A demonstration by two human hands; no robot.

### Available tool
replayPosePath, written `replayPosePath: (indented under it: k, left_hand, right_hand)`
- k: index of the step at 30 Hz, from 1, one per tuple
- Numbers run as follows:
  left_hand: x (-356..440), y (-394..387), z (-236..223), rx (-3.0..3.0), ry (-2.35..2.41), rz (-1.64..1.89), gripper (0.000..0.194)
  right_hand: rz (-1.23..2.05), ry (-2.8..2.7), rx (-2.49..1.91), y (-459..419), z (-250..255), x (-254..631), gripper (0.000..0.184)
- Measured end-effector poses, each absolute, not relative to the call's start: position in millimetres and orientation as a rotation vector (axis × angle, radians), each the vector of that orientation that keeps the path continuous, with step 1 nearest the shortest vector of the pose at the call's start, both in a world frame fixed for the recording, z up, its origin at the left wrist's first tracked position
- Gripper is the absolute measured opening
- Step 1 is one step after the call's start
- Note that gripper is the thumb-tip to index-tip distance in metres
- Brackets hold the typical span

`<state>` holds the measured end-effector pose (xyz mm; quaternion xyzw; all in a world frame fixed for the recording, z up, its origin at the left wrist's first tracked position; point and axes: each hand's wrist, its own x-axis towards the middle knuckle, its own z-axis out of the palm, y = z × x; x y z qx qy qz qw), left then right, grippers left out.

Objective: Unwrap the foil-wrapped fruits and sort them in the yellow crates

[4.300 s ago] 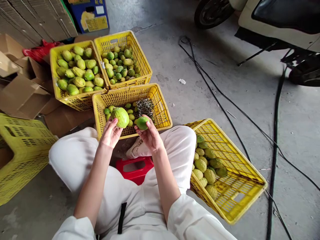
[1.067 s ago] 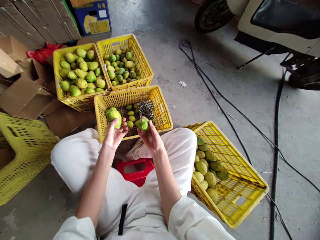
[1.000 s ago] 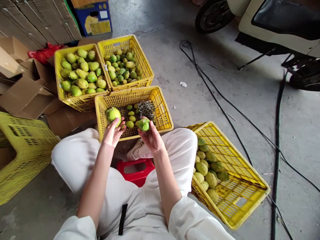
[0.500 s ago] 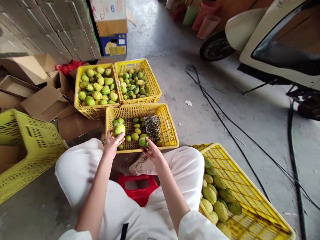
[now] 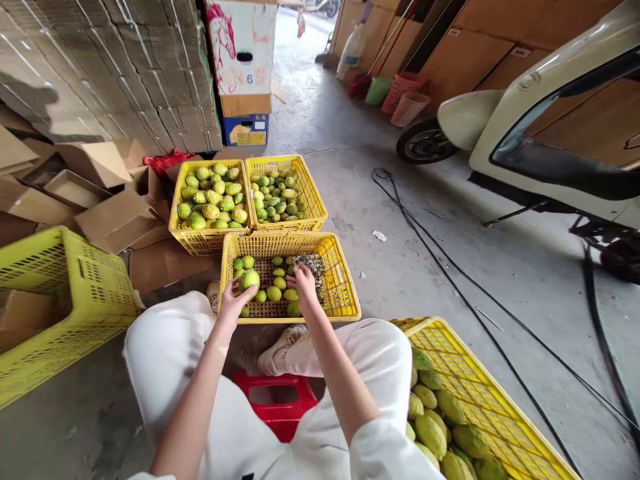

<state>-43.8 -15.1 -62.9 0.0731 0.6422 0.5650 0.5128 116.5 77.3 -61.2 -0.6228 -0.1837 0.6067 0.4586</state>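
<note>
Head view, left hand [image 5: 233,301]: pinches a round, bright-green fruit [image 5: 249,280] between thumb and fingers, over the near left corner of the yellow slotted plastic crate [image 5: 346,285] that sits beneath both hands.
Right hand [image 5: 306,285]: fingers loosely spread, with no fruit visible in its grasp; it hovers over the crate's right half, just beside a dark, silvery, tangled clump [image 5: 315,265]. Whether they touch, I cannot tell.
Between the hands: small oval yellow-green fruits [image 5: 274,293] lie loose on the crate floor; a rounded green fruit [image 5: 293,309] sits just below the right hand.
Ahead of the hands: two yellow plastic crates stand side by side, the left one [image 5: 200,243] piled with larger yellow-green fruits, the right one [image 5: 315,193] with smaller, greener ones.
Right of the right hand, nearer the body: a yellow slotted crate [image 5: 480,363] of ribbed, dull-green fruits.
Slip risk: the left hand's fruit seems held mainly by the digits, so a loosened thumb could drop it onto the small fruits and bruise both.
Snag risk: the right hand's fingers could catch in the clump if swept sideways.
Rolling risk: the loose fruits could scatter if a wrist or knee knocks the crate.
</note>
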Motion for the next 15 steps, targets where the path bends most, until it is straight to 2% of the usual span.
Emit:
replayPosePath:
  k: [4,8,11,15]
  left_hand:
    - [-29,-24,-78,0.074,1.568,1.218,0.039]
    - [-26,-20,-71,0.065,1.547,1.162,0.038]
    - [-43,18,-43,0.168,1.488,1.273,0.035]
    - [-87,99,21,0.387,1.357,1.534,0.035]
  right_hand:
    - [1.420,-0.397,-1.685,-20,-93,162,0.038]
    - [1.374,-0.403,-1.787,-78,-101,206,0.049]
    - [1.406,-0.531,-1.704,-97,-96,224,0.057]
    - [1.470,-0.501,-1.638,-108,-88,229,0.060]
